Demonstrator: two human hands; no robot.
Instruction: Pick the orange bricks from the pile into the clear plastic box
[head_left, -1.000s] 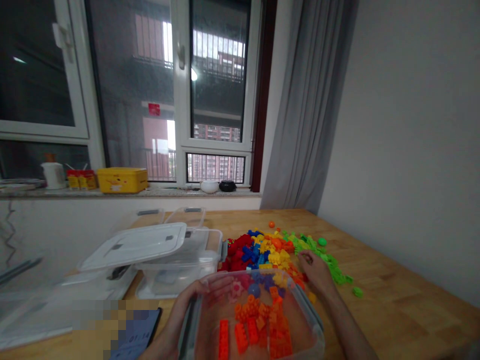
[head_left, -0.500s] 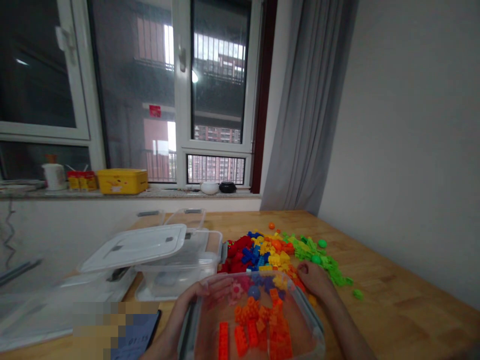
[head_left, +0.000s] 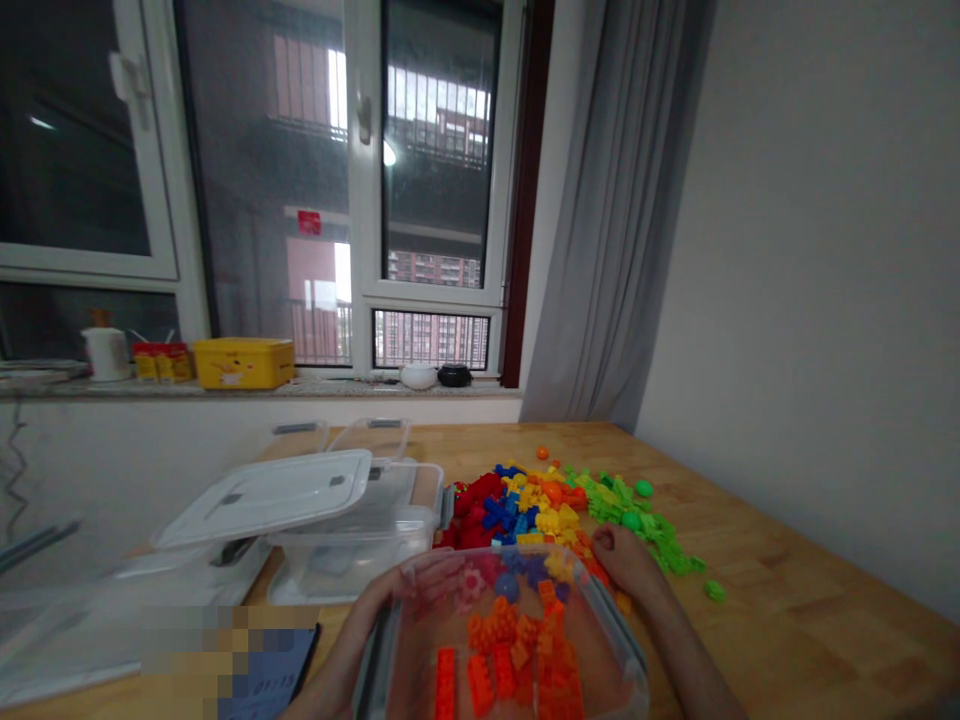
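A clear plastic box (head_left: 405, 640) with grey side clips is tilted toward me, holding several orange building blocks (head_left: 504, 670). My left hand (head_left: 420, 578) grips its far left side, fingers stretched along the outside of the wall. Just past the box's far right corner, my right hand (head_left: 619, 552) is curled at the edge of the block pile, beside loose orange pieces (head_left: 592, 562). What its fingers hold, if anything, is hidden. Beyond the box lie red (head_left: 480, 500), blue (head_left: 514, 515), yellow (head_left: 556, 518) and green pieces (head_left: 660, 530), grouped roughly by colour.
On the left, clear boxes (head_left: 352, 560) stand with a white-edged lid (head_left: 277, 492) resting on top. A phone (head_left: 274, 670) lies near the front edge. The windowsill carries a yellow box (head_left: 244, 363). A grey curtain (head_left: 607, 220) hangs at the table's far end.
Almost nothing differs. My right hand has shifted very slightly to the left at the orange pieces, and the box stays in my left hand.
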